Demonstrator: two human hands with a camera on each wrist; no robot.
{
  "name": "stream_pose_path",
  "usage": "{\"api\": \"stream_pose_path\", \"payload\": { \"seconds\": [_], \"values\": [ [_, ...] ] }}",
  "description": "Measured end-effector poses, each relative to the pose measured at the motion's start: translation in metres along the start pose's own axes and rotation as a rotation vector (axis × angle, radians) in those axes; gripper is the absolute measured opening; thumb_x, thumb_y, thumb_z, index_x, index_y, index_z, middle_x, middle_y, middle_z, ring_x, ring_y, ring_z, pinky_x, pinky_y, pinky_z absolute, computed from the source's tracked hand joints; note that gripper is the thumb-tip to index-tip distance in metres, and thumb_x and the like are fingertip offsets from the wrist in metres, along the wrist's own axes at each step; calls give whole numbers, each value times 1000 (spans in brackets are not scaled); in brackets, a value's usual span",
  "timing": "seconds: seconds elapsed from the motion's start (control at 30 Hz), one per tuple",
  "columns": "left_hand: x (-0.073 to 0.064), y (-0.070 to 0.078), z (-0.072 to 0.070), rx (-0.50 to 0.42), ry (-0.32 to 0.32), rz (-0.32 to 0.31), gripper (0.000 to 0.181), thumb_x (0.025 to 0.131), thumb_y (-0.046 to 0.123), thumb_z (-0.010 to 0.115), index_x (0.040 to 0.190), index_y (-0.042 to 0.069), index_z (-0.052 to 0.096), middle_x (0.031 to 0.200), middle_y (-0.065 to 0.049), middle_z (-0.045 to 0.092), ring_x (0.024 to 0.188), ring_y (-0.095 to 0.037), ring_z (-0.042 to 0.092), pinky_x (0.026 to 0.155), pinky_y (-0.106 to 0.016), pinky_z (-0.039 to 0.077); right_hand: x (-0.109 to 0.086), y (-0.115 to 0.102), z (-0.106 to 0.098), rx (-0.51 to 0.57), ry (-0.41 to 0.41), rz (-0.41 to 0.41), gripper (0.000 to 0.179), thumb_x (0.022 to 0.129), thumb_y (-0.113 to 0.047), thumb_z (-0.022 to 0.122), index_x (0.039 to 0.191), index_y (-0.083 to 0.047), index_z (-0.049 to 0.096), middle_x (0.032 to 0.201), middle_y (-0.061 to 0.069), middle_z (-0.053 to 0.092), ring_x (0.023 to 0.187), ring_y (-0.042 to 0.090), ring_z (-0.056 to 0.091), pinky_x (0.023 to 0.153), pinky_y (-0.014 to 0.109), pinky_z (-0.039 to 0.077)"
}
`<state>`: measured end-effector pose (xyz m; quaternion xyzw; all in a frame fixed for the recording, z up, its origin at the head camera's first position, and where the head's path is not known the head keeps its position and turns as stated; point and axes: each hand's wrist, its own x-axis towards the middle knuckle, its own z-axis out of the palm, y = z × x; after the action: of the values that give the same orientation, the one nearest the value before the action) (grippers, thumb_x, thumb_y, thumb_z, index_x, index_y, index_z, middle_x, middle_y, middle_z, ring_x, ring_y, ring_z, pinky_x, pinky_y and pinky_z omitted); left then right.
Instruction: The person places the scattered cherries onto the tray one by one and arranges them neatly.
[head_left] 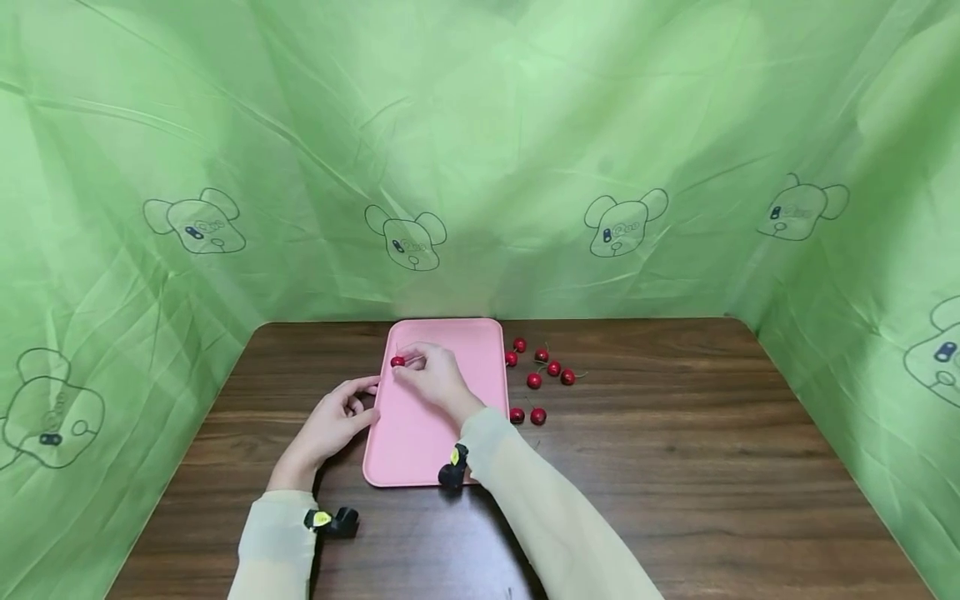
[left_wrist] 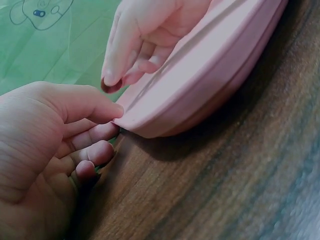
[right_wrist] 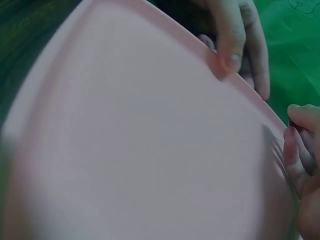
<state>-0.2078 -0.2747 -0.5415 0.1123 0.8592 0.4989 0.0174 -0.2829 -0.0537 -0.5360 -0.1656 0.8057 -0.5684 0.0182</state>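
A pink rectangular tray (head_left: pixel 408 454) lies on the wooden table. My right hand (head_left: pixel 438 383) pinches a red cherry (head_left: pixel 397 362) between thumb and fingertips, over the tray's upper left part. In the left wrist view that cherry (left_wrist: pixel 111 88) shows dark red at the fingertips, above the tray. At the tray's left edge, my left hand (head_left: pixel 333 423) holds the rim, thumb on top and the other fingers curled below it. The right wrist view shows the bare tray floor (right_wrist: pixel 145 115), with the held cherry mostly hidden by fingers.
Several loose cherries (head_left: pixel 553 368) with stems lie on the table (head_left: pixel 690 450) just right of the tray, some close against its edge. A green cloth (head_left: pixel 517 150) printed with bear heads hangs behind and at both sides. Each wrist wears a small black camera (head_left: pixel 453 468).
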Motion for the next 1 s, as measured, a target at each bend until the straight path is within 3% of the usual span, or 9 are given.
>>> {"api": "stream_pose_path", "payload": {
  "seconds": [0.13,0.3,1.0],
  "values": [
    [0,2,0,-18,6,6,55,94,0,79,147,-1,64,127,-19,66,80,-14,56,70,-25,44,0,4,7,-62,-19,0,25,97,-14,84,122,-8,79,109,1,80,89,3,70,85,21,56],
    [0,3,0,-3,5,-31,55,95,1,79,148,3,64,127,-17,66,82,-15,56,70,-25,45,-2,6,11,-116,5,1,27,99,-16,83,124,-8,78,114,3,79,91,4,71,88,22,55],
    [-1,3,1,-3,6,-40,55,94,2,79,148,2,65,126,-16,67,81,-15,56,70,-25,45,-3,2,14,-144,11,58,27,97,-18,86,119,-6,78,114,4,72,89,3,68,85,18,55]
  ]
}}
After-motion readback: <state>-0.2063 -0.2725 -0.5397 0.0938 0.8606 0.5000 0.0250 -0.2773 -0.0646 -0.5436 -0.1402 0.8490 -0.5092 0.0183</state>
